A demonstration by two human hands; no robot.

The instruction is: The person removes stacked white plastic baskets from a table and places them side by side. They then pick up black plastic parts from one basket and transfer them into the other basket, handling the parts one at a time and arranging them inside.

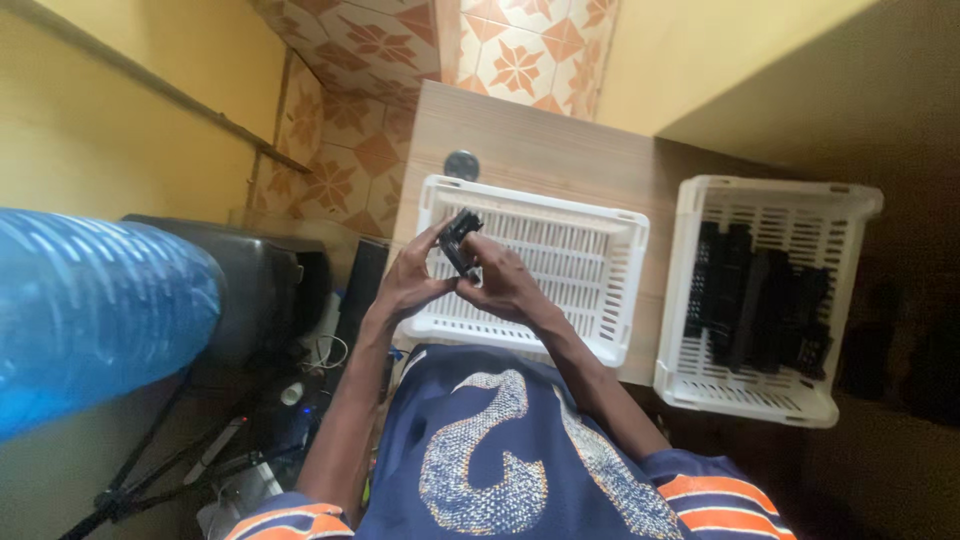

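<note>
- Here, near the middle of the frame, we hold a small black part [460,243] between both hands, above the left end of a white slotted crate [600,262] that sits on a wooden tabletop [540,150].
- Our left hand [412,280] is closed on the part from the left, its fingers reaching up to the top end; our right hand [503,282] is closed on it from the right and below. Both are gripping the same piece.
- To work it well, we judge it best to keep one hand as the steady clamp and let the other do the fine turning or pressing, with the fingertips close to the joint being handled.
- We would keep the part over the crate, so a slip drops it inside rather than onto the floor at the lower left of the frame.
- The detail of the part is too small for us to tell how its pieces meet, so we would go by feel and not force it.
- At the right of the frame a second white crate [690,300] holds a stack of black parts [760,305], well apart from our hands.
- A dark round knob [461,164] lies on the tabletop just above the near crate.
</note>
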